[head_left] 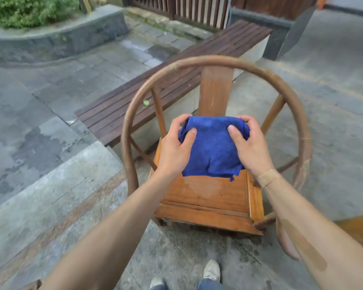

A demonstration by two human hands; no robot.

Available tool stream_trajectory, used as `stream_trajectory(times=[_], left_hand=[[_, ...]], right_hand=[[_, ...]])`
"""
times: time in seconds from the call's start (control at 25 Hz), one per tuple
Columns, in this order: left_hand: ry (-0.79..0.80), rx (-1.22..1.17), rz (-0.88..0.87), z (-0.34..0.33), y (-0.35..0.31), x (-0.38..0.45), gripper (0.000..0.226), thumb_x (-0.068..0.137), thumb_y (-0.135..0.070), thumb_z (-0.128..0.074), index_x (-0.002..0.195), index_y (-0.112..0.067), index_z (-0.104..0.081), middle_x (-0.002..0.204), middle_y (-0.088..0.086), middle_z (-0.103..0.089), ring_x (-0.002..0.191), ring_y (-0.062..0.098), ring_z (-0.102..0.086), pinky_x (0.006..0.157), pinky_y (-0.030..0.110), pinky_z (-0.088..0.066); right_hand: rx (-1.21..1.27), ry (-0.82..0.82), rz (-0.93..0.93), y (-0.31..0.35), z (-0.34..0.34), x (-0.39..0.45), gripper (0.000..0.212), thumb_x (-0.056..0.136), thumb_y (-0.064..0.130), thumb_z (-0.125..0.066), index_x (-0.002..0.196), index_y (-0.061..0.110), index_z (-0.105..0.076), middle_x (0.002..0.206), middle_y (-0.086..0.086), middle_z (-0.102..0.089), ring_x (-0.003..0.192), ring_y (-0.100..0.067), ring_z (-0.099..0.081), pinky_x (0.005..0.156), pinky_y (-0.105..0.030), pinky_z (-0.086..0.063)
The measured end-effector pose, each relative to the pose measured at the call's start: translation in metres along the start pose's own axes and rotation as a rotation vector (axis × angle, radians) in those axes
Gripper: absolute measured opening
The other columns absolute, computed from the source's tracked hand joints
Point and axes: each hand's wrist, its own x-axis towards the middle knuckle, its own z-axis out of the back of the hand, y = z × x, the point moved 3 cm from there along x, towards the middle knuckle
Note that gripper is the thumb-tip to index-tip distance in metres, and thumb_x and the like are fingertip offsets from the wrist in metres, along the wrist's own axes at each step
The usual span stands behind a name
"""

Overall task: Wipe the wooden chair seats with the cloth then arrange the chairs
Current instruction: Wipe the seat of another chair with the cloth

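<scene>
Gripping the blue cloth (213, 149) between them, left hand (175, 152) and right hand (253, 150) hold it directly above the wooden chair seat (205, 195).

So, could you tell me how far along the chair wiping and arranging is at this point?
Early on. The seat shows a damp-looking patch, so some wiping may be done. Both the left hand and the right hand hold the blue cloth bunched above the seat. Arranging remains; only this chair shows fully.

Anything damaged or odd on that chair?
Yes. The round-backed wooden chair shows wear: the curved arm rail on its right looks scuffed and pale, finish rubbed off. A paler damp-looking patch sits on the seat, below the blue cloth.
</scene>
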Motion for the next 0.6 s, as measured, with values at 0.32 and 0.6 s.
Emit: stream_trajectory(times=[0.32, 0.6], left_hand=[[0.042, 0.146, 0.258, -0.055, 0.280, 0.001, 0.032, 0.100, -0.015, -0.056, 0.130, -0.025, -0.055, 0.119, -0.012, -0.063, 0.107, -0.001, -0.057, 0.090, 0.003, -0.037], [0.197, 0.537, 0.329, -0.072, 0.439, -0.034, 0.034, 0.101, -0.025, -0.049, 0.135, -0.029, -0.046, 0.129, -0.002, -0.055, 0.111, 0.025, -0.059, 0.087, 0.044, -0.049]], right_hand=[[-0.009, 0.177, -0.395, -0.279, -0.133, 0.010, 0.031, 0.091, 0.015, -0.068, 0.111, 0.032, -0.052, 0.106, 0.008, -0.065, 0.098, -0.012, -0.063, 0.099, -0.043, -0.050], [-0.348, 0.255, -0.440, -0.407, -0.213, -0.037, 0.045, 0.089, 0.021, -0.068, 0.131, 0.024, -0.051, 0.124, -0.004, -0.066, 0.112, -0.030, -0.061, 0.087, -0.032, -0.044]])
